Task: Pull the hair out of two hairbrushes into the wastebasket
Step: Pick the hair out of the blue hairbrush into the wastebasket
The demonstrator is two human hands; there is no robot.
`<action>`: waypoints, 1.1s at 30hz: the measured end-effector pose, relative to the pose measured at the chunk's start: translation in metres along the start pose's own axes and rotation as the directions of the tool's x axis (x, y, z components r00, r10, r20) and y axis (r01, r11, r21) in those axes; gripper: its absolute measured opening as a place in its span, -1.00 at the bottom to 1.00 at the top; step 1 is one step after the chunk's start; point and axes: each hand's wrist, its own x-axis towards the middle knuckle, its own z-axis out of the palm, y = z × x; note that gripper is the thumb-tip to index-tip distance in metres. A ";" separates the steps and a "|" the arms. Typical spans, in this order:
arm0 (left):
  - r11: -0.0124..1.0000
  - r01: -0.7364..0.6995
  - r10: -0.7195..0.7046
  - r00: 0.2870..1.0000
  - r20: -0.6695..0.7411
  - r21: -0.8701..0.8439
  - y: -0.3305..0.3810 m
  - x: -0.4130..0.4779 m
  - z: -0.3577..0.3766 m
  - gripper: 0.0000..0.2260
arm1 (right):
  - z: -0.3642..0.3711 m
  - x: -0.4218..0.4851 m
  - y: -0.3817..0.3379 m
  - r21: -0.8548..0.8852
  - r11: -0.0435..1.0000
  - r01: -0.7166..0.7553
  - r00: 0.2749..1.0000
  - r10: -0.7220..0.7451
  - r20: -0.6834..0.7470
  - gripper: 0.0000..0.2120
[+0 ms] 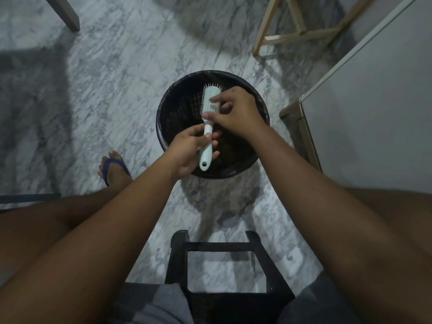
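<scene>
A pale mint hairbrush (208, 106) is held over a round black wastebasket (163, 122) lined with a dark bag. My left hand (189, 150) grips the brush's handle, its head pointing away from me with the bristles facing right. My right hand (236, 111) rests against the bristle side of the head, index finger and thumb spread along it. I cannot tell whether any hair is between the fingers. Only one hairbrush is in view.
I sit on a black plastic stool (224, 249) with my knees apart on a grey marble floor. A foot in a blue flip-flop (114, 169) is left of the basket. A white cabinet (374, 113) stands at right, a wooden frame (301, 33) behind.
</scene>
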 end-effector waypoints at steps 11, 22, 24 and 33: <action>0.986 0.050 -0.044 0.998 0.042 -0.157 -0.010 -0.006 -0.013 -0.64 | -0.011 0.012 0.001 0.363 0.931 -0.044 0.920 0.179 -0.348 -0.84; 0.999 0.005 0.002 0.989 0.149 -0.048 -0.012 -0.010 -0.006 -0.61 | -0.006 0.018 -0.018 0.105 0.979 -0.176 0.967 0.192 -0.171 -0.50; 0.996 0.028 -0.012 0.983 0.183 -0.085 -0.014 -0.011 -0.007 -0.61 | -0.009 0.025 -0.017 0.104 0.977 -0.184 0.960 0.201 -0.195 -0.69; 0.984 0.053 -0.003 0.960 0.280 -0.168 -0.018 -0.014 -0.015 -0.60 | -0.027 0.037 -0.009 0.550 0.742 -0.385 0.884 0.468 -0.013 -0.70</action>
